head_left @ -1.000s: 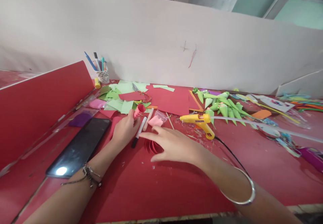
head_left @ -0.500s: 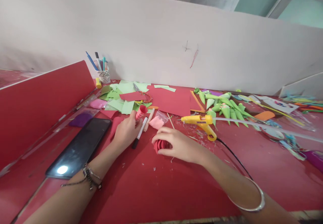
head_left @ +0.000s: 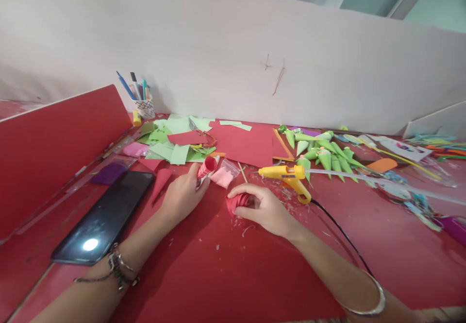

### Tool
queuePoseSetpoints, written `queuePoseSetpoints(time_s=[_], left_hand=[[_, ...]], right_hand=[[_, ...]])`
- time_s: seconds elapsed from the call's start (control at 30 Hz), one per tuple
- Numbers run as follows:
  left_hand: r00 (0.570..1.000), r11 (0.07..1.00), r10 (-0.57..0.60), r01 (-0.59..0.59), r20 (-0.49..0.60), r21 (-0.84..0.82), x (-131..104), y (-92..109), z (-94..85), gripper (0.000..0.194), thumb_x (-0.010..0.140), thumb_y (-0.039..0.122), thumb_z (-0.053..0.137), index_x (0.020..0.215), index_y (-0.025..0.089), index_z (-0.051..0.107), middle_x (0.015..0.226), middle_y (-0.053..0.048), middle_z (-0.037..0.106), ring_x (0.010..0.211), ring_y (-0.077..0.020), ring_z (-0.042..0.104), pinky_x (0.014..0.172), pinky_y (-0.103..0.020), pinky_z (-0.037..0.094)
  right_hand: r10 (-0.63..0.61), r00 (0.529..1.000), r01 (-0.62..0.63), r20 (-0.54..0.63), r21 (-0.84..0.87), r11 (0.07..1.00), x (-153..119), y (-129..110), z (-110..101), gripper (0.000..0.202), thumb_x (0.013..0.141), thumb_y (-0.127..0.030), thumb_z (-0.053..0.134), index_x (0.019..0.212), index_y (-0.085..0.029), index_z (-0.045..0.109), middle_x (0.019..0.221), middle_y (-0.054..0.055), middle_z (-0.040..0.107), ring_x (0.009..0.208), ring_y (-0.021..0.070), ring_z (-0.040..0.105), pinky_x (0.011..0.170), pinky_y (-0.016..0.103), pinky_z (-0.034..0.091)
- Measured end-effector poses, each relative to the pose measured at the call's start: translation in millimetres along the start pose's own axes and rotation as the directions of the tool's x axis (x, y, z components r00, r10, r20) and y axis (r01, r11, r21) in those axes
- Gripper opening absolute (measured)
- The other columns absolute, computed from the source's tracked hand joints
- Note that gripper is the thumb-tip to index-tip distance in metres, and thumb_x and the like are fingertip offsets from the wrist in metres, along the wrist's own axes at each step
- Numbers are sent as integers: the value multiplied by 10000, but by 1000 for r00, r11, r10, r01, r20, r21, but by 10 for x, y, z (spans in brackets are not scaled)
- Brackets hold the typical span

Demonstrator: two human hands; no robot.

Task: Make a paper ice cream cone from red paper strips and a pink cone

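the right hand — curled around red paper

A dark cord bracelet and silver bangle are worn.

A paper-craft workspace
A yellow glue gun, green paper cones, cut green paper and a pen cup share a red surface before a white partition.

Near the centre, a paper tube is in the left hand and a paper coil in the right hand. The phone lies at lower left; right of centre, the glue gun lies before the paper cones.
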State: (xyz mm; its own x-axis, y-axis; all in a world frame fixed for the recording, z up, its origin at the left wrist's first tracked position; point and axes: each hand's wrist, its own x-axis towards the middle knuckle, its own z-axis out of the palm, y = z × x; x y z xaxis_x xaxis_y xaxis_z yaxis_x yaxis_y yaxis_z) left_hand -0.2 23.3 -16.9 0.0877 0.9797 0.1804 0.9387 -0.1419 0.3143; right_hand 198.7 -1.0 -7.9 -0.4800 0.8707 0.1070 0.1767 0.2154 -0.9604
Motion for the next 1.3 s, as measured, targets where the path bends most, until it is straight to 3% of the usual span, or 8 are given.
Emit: queuePoseSetpoints(time_s=[0.17, 0.27, 0.5, 0.7, 0.9, 1.1, 1.3], left_hand=[[1000, 1000, 7, -6, 11, -9, -26, 42, -13, 168, 823, 365, 372, 801, 200, 358, 538, 20, 521, 491, -175, 539, 430, -215, 241], [1000, 1000, 9, -8, 21, -23, -35, 65, -30, 161, 824, 361, 371, 803, 202, 358, 526, 26, 511, 471, -168, 526, 426, -215, 231], [999, 999, 17, -16, 39, -31, -32, 71, -21, 156, 820, 356, 374, 822, 200, 367, 527, 25, 510, 467, -161, 515, 426, -218, 225], [999, 998, 41, -40, 31, -39, -36, 67, -10, 142, 821, 343, 372, 825, 201, 368, 528, 27, 501, 468, -152, 505, 431, -214, 223], [998, 999, 40, -39, 43, -25, -47, 75, -16, 155, 822, 346, 369, 829, 192, 384, 543, 17, 513, 493, -157, 520, 441, -215, 239], [997, 997, 51, -48, 56, -55, -42, 76, -12, 154, 828, 350, 367, 819, 196, 380, 526, 27, 502, 471, -146, 505, 431, -214, 222], [997, 997, 47, -43, 61, -59, -43, 94, -25, 154, 830, 343, 370, 857, 193, 394, 554, 21, 529, 484, -144, 513, 439, -217, 229]], right_hand=[[123, 992, -122, -28, 38, 992, -17, -6, -8, 204, 705, -278, 616, 888, -192, 592, 721, -13, 601, 527, 67, 539, 491, 183, 437], [146, 989, -144, -24, 74, 987, -20, 10, -6, 206, 710, -314, 614, 874, -192, 591, 637, -27, 594, 454, 59, 517, 436, 176, 420], [131, 990, -111, -51, 287, 951, -13, 49, -4, 153, 718, -280, 620, 849, -201, 619, 645, -31, 597, 521, 60, 548, 515, 188, 461], [195, 978, -131, -71, 518, 846, 0, 104, -15, 207, 666, -225, 674, 866, -232, 624, 769, -36, 602, 636, 47, 549, 616, 182, 464], [202, 975, -118, -93, 554, 824, 5, 109, -16, 223, 641, -196, 688, 851, -225, 619, 787, -33, 600, 698, 56, 550, 680, 197, 450], [200, 979, -140, -30, 614, 777, 10, 97, -21, 233, 669, -217, 666, 892, -234, 599, 837, -20, 601, 736, 68, 575, 675, 200, 476], [224, 972, -139, -67, 602, 786, 12, 99, -16, 236, 655, -240, 676, 877, -224, 596, 849, -14, 593, 726, 71, 562, 670, 213, 481]])
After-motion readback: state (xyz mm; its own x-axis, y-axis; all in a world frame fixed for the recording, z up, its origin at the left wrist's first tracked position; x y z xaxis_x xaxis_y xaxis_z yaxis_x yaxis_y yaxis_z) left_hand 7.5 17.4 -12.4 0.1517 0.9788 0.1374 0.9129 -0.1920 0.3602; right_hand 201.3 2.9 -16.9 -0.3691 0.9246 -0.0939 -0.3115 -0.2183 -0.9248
